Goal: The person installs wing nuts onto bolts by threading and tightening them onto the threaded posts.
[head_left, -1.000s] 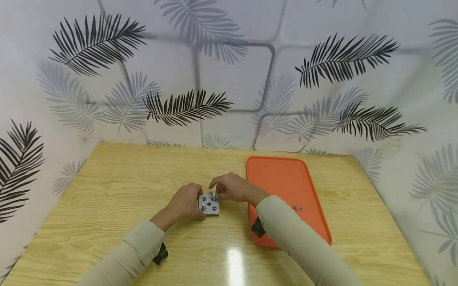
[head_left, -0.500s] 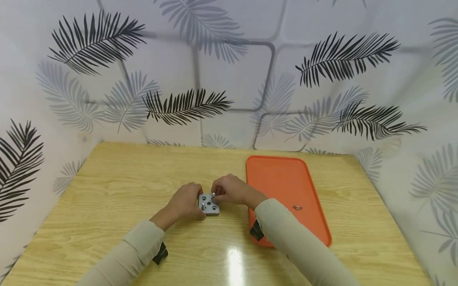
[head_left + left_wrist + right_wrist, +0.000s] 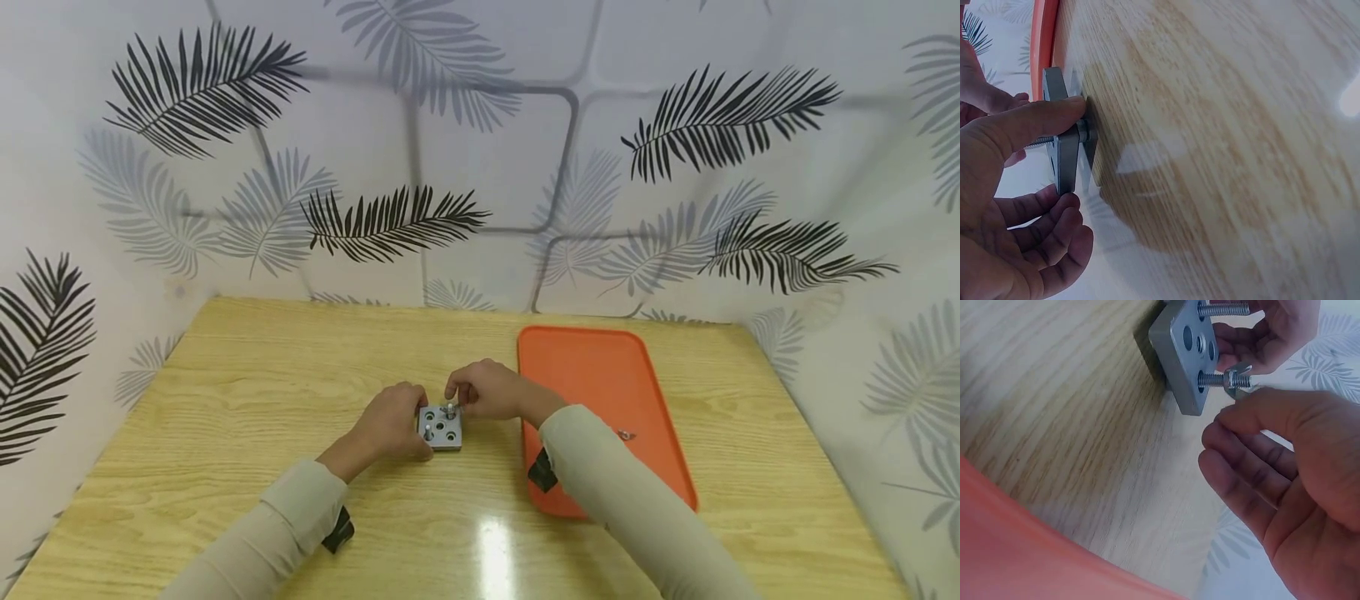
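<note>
My left hand [image 3: 386, 423] grips a square grey metal plate [image 3: 1175, 347] by its edges, thumb at the near side and fingers at the far side. Two threaded bolts rise from opposite corner holes; other holes show bare. A wing nut [image 3: 1232, 381] sits partway down the far-right bolt. The near-left bolt [image 3: 1225, 309] carries no nut in the right wrist view. Beside the wing nut is my right hand [image 3: 491, 390], fingers loosely bent and spread; no pinch on the nut shows. Bolt heads under the plate hold it slightly off the table in the left wrist view.
An orange tray [image 3: 600, 375] lies on the wooden table [image 3: 300, 358] to the right, beneath my right forearm. Another small wing nut [image 3: 626, 434] rests in it. A leaf-patterned backdrop [image 3: 487, 167] stands behind the table.
My right fingers closed on the wing nut half a second ago and have since loosened and lifted slightly away. The left hand and plate stay in place.
</note>
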The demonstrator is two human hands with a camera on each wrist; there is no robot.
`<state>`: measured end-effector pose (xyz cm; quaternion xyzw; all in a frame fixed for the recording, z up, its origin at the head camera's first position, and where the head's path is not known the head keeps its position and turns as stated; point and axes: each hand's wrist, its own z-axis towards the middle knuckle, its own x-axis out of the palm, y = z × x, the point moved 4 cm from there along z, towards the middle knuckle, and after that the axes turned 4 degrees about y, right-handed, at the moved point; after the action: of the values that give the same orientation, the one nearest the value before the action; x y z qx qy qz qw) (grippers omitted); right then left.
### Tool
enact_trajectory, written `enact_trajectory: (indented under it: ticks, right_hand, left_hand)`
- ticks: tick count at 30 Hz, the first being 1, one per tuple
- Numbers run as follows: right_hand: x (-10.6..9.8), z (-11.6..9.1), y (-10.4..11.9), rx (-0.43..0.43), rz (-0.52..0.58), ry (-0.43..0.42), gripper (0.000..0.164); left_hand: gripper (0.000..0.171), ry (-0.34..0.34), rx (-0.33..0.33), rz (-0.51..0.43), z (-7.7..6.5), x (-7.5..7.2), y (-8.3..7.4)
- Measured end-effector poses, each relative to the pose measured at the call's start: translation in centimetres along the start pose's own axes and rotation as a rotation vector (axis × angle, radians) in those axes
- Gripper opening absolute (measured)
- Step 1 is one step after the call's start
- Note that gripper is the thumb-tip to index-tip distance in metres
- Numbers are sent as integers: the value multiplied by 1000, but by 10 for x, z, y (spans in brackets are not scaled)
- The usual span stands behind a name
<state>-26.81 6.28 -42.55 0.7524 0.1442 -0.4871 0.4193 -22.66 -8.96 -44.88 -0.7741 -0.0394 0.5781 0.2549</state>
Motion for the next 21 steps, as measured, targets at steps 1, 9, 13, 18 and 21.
enact_trajectory:
  ticks: [1, 9, 13, 18, 21]
  right_hand:
    - [-1, 0, 0, -7, -5, 9, 19]
    - [-4, 3, -1, -49, 44, 29, 20]
    - [-4, 4, 1, -37, 75, 53, 22]
    - [-1, 5, 3, -4, 97, 95, 25]
    - [1, 5, 4, 11, 94, 94, 22]
  left_hand:
    - [53, 3, -3, 0, 0, 0, 0]
    - [53, 15, -10, 2, -1, -3, -1]
    - [52, 10, -3, -1, -1, -3, -1]
    - [51, 8, 0, 0, 1, -2, -1]
    - [51, 7, 0, 1, 1, -1, -1]
